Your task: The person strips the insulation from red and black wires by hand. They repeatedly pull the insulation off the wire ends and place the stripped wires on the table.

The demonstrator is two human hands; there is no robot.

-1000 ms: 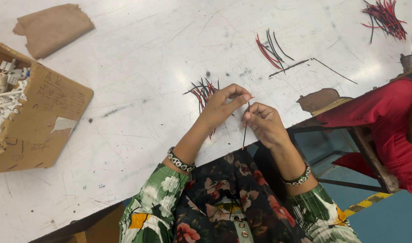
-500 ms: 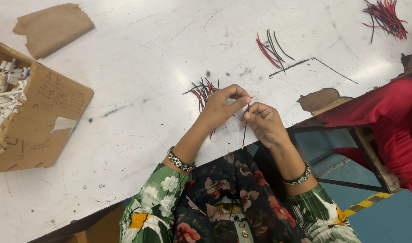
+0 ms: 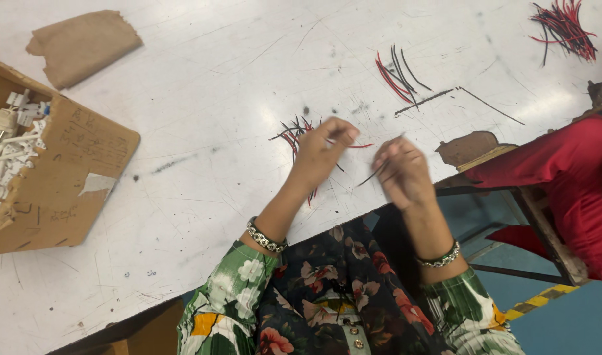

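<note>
White, scuffed table [image 3: 202, 131] carries the work. The left hand [image 3: 322, 152] rests over a small heap of red and black wire pieces [image 3: 294, 135], its fingers [image 3: 344, 131] pinched closed on a thin red wire [image 3: 360, 145] that runs out to their right. The right hand [image 3: 401, 172], just right of the left and motion-blurred, has fingers closed on a thin dark wire [image 3: 373, 175] slanting down to their left. A brown cardboard box of white parts [image 3: 57, 177] sits well left of the fingers.
</note>
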